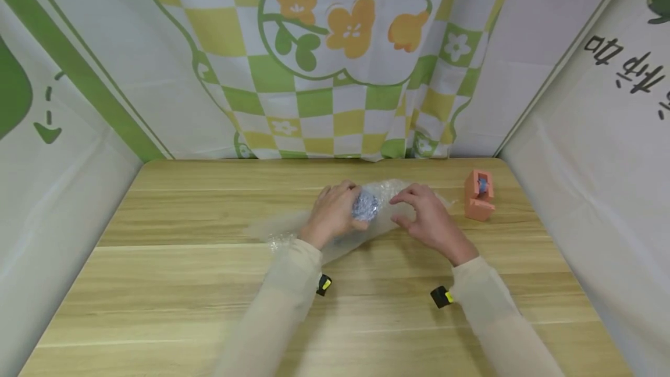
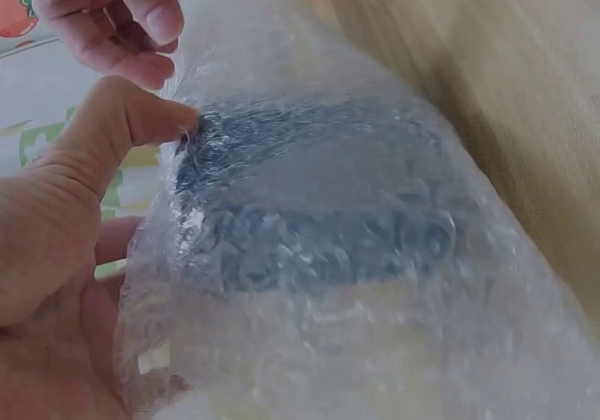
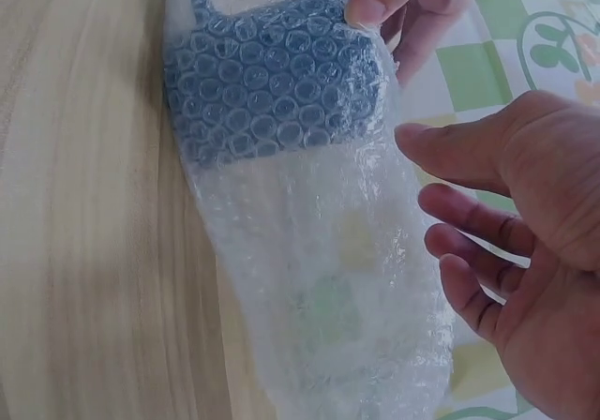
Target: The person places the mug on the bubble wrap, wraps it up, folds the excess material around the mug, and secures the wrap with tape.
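Note:
A blue object lies rolled inside clear bubble wrap near the middle of the wooden table. Through the bubbles its body looks solid blue, with a loop-like outline at one side; its exact kind is blurred by the wrap. My left hand grips the wrapped object, thumb pressed on its end and the other fingers round the far side. Beside the loose, tapering part of the wrap, my right hand hovers with thumb and fingers spread apart and lightly bent, holding nothing.
An orange tape dispenser with a blue roll stands at the right rear of the table. Behind hangs a green and yellow checked cloth. Black pieces with yellow marks show by both wrists.

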The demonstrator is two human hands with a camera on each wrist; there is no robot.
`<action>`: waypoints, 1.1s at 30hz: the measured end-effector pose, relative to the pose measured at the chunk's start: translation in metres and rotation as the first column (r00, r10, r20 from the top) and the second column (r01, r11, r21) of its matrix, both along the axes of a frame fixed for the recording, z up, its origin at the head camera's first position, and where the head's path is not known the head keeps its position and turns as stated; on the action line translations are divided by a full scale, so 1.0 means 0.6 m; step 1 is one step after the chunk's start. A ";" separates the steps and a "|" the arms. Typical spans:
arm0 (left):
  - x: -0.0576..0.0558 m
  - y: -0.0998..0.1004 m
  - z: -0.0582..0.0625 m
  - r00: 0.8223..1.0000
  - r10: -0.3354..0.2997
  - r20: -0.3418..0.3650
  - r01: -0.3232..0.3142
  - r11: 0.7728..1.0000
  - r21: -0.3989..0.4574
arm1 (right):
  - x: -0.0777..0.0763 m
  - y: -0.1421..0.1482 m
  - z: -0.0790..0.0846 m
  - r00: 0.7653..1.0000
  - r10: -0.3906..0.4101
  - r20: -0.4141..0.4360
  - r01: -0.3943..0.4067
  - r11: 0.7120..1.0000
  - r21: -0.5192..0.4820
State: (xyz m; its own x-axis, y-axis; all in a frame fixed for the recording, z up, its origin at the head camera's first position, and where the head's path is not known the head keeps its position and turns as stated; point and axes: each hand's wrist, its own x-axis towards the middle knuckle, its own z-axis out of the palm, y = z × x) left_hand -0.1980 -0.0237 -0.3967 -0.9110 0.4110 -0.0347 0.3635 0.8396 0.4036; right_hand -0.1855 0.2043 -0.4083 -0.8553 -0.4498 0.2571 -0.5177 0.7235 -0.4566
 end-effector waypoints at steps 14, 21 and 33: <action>-0.006 -0.014 0.002 0.994 -0.097 0.045 0.097 0.995 0.011 | 0.004 -0.008 -0.012 0.994 0.056 -0.088 -0.055 0.998 0.018; -0.004 -0.015 0.000 0.994 -0.091 0.055 0.091 0.996 0.011 | -0.030 -0.008 -0.011 0.996 0.039 -0.076 -0.038 0.999 0.013; -0.001 -0.018 -0.006 0.995 -0.102 0.023 0.102 0.995 -0.001 | -0.070 -0.016 0.002 0.944 0.101 0.315 -0.123 0.991 0.049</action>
State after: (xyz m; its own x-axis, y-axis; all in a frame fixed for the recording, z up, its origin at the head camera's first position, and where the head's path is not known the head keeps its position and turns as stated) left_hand -0.1987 -0.0343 -0.4001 -0.8634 0.5014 -0.0560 0.4376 0.7996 0.4112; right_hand -0.2274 0.1948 -0.4073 -0.8310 -0.5542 -0.0474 -0.4371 0.7034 -0.5605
